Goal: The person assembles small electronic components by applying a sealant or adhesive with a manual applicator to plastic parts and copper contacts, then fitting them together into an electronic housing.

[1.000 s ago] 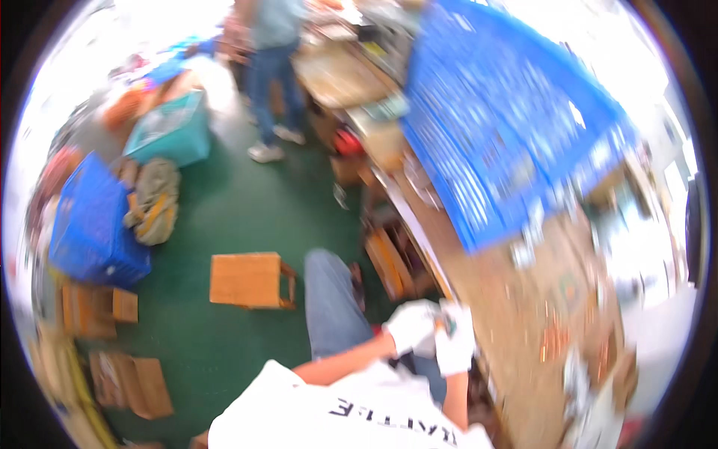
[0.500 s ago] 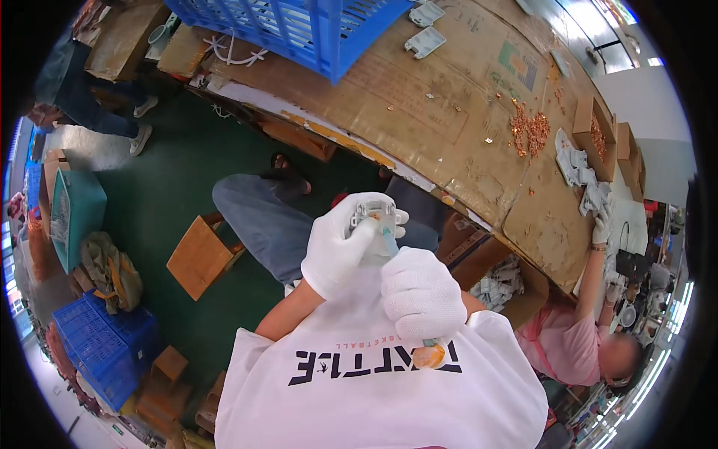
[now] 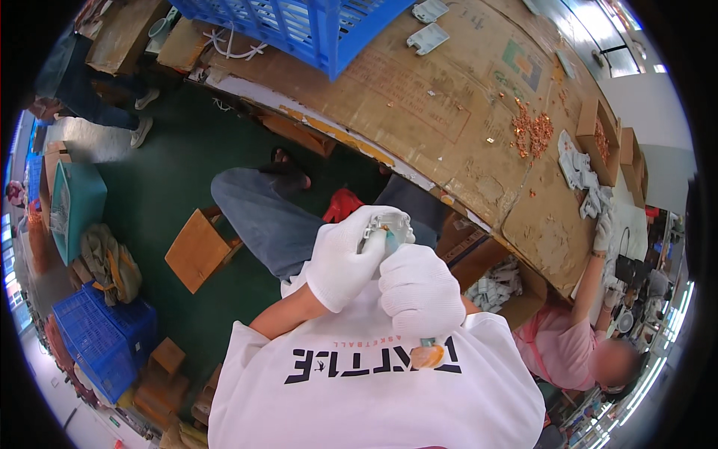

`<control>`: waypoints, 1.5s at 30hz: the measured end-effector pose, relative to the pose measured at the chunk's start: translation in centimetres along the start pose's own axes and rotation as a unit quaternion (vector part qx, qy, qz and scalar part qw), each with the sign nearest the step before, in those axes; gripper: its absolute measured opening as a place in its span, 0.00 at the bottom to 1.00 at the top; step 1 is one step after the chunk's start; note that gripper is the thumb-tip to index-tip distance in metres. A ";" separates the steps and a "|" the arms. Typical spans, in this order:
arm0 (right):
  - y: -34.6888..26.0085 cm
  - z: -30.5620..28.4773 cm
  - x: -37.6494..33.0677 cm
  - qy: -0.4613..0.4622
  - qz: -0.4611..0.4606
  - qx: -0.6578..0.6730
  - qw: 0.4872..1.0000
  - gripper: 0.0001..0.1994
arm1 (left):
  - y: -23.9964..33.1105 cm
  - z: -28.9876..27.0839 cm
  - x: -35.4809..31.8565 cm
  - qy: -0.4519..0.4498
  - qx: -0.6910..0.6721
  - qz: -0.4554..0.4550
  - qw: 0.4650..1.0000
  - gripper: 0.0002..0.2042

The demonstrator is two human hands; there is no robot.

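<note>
My left hand (image 3: 345, 258), in a white knitted glove, grips a small pale grey plastic housing (image 3: 402, 223) in front of my chest. Its thumb presses at the open side, where a bit of copper colour shows. My gloved right hand (image 3: 420, 290) is closed in a fist round a stick-like tool with a translucent blue-green front part (image 3: 392, 241) and an orange-and-clear butt end (image 3: 428, 356). The front part reaches into the housing; its very tip is hidden by the left thumb and the housing wall.
A cardboard-covered table (image 3: 449, 112) holds a blue crate (image 3: 299, 30), two grey plastic shells (image 3: 428, 39) and a heap of copper-coloured pieces (image 3: 532, 129). At right, a co-worker's gloved hand (image 3: 603, 230) touches white parts. A wooden stool (image 3: 198, 251) stands at left; a box of white parts (image 3: 499, 288) sits below the table.
The housing has tilted and shifted slightly right and down, with the left hand following. The right fist has moved a little. A red thing now shows beyond the left hand.
</note>
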State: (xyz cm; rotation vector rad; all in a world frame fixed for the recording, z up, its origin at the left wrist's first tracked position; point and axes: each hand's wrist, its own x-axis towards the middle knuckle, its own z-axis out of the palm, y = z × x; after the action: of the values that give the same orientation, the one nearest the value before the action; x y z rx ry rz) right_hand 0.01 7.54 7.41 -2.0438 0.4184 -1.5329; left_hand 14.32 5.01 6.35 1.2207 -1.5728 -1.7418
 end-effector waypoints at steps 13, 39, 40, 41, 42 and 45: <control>-0.5 -0.5 -0.2 0.084 -0.060 0.003 0.995 0.13 | 1.5 0.8 0.3 -0.044 -0.005 0.024 0.999 0.14; -0.8 -5.3 -9.9 0.022 0.394 -0.652 0.648 0.06 | -1.6 12.0 12.9 -0.194 -0.108 0.036 0.974 0.20; -1.2 -6.0 -10.5 0.026 0.400 -0.654 0.642 0.06 | -2.1 12.9 13.5 -0.217 -0.125 0.031 0.968 0.20; -1.4 -6.8 -10.9 0.041 0.396 -0.668 0.628 0.07 | -3.4 13.0 14.9 -0.241 -0.050 0.116 0.962 0.23; -1.6 -7.9 -11.9 0.063 0.411 -0.670 0.614 0.07 | -2.9 13.6 14.8 -0.248 -0.089 0.083 0.961 0.24; -3.6 -14.1 -14.5 0.125 0.463 -0.706 0.521 0.09 | -1.3 14.3 14.3 -0.240 -0.129 0.047 0.961 0.28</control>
State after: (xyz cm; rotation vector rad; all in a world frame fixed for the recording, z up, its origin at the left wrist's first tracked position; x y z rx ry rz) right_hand -18.08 15.01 1.03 -1.5501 3.0246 -0.5412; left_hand -4.50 0.84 0.03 0.6132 -1.5538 -2.2074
